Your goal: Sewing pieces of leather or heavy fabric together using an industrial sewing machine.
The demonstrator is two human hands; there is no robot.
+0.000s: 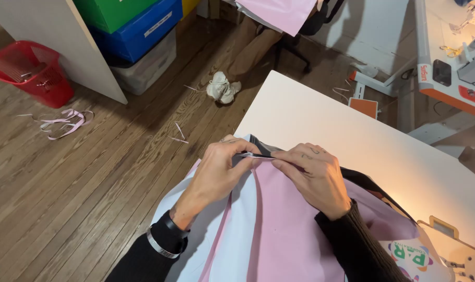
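L hand point(216, 169) + R hand point(313, 175) both pinched shut on pink fabric point(284, 230) edge — fingertips meeting, over white table point(310, 115)

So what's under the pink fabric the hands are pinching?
The pink fabric lies over white fabric and a dark layer, on the white table. Both hands, left and right, pinch its top edge. Anything beneath is covered.

left hand point(214, 175) + right hand point(313, 175): fingers point(287, 159) pinch pink fabric point(284, 230) edge | white counter point(321, 120) | red basket point(31, 70) on wooden floor point(91, 177)
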